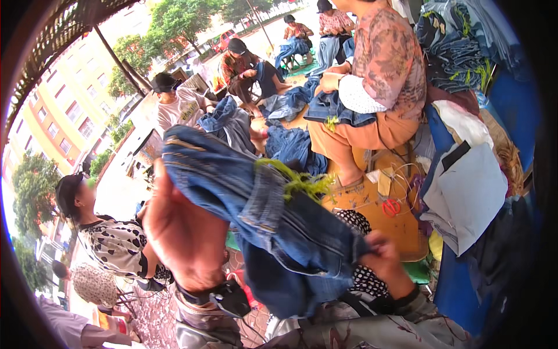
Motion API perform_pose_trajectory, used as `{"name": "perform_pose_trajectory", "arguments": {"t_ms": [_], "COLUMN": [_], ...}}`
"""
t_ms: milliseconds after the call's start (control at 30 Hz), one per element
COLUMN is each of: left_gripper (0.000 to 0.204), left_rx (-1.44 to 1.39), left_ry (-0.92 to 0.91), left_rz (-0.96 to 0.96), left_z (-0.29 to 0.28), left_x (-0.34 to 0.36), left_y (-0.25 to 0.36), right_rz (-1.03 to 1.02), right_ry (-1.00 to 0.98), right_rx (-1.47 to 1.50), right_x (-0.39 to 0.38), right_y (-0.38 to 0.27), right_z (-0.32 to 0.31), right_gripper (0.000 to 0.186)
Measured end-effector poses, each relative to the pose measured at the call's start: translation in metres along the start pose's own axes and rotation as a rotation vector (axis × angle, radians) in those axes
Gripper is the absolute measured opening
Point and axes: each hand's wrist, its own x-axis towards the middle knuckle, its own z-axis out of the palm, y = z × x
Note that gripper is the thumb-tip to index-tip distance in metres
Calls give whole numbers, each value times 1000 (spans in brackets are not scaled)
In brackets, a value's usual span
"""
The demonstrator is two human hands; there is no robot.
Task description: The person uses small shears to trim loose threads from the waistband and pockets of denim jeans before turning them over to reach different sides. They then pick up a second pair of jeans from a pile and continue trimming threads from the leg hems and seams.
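Note:
My left hand point(187, 232) grips the upper left end of a pair of dark blue denim jeans point(264, 232), raised at a tilt in front of me; the thumb runs up along its edge. My right hand point(385, 262) has its fingers closed on the lower right end of the same garment. Bright yellow-green threads point(290, 177) hang loose beside a short band of denim on the upper edge. Black fabric with white dots point(363, 221) shows behind the jeans, near my right hand, and part of it is hidden by them.
Several co-workers sit around, the nearest in floral point(383, 70) and spotted point(113, 241) shirts. Denim piles point(293, 148) lie among them. An orange board point(407, 238) holds red-handled scissors point(390, 206) and cords. Stacked jeans point(453, 52), pale folded cloth point(465, 192) and blue sheeting point(511, 122) fill the right.

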Motion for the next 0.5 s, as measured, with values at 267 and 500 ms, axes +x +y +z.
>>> {"name": "perform_pose_trajectory", "arguments": {"t_ms": [267, 500], "left_gripper": [39, 33], "left_rx": [268, 59], "left_ry": [104, 638], "left_rz": [34, -239], "left_z": [-33, -219], "left_x": [-32, -131], "left_y": [45, 13], "right_rz": [-721, 96], "right_ry": [333, 58], "right_rx": [-176, -328], "right_x": [24, 78], "right_y": [-156, -74], "right_z": [10, 40], "right_gripper": [19, 16]}}
